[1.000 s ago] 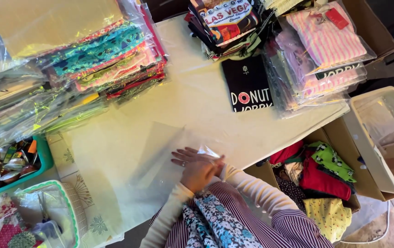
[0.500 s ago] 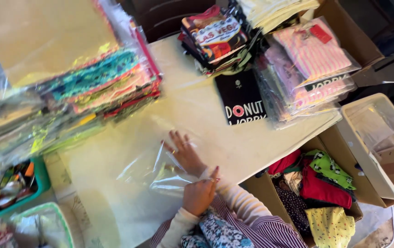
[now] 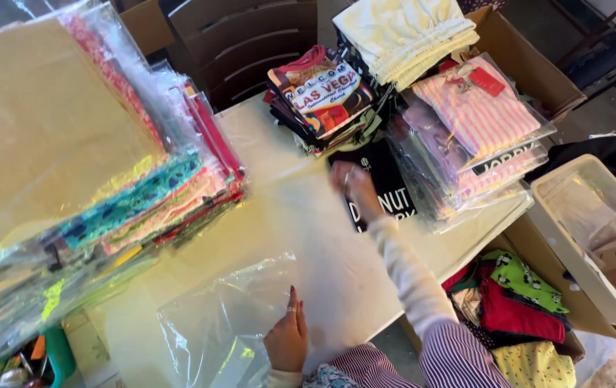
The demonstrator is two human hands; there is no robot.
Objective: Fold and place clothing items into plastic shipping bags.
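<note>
My left hand [image 3: 286, 338] lies flat on the near edge of an empty clear plastic bag [image 3: 225, 316] spread on the white table [image 3: 279, 215]. My right hand [image 3: 353, 187], arm stretched out in a white sleeve, is on the upper left edge of a folded black T-shirt with white print [image 3: 396, 197]. It is motion-blurred with curled fingers, so I cannot tell whether it grips the shirt. Behind the shirt stands a stack of folded printed T-shirts [image 3: 322, 93].
A tall leaning pile of bagged garments [image 3: 107, 187] fills the left. Bagged pink striped clothes [image 3: 477, 115] and folded cream cloth [image 3: 408, 29] sit at the far right. A cardboard box of colourful clothes [image 3: 523, 302] and a clear bin [image 3: 588, 215] stand beside the table. A dark chair [image 3: 250, 43] is behind.
My right hand has left the clear bag and reached forward to the black T-shirt. My left hand has stayed on the bag's near edge. The view has tilted towards the far stacks.
</note>
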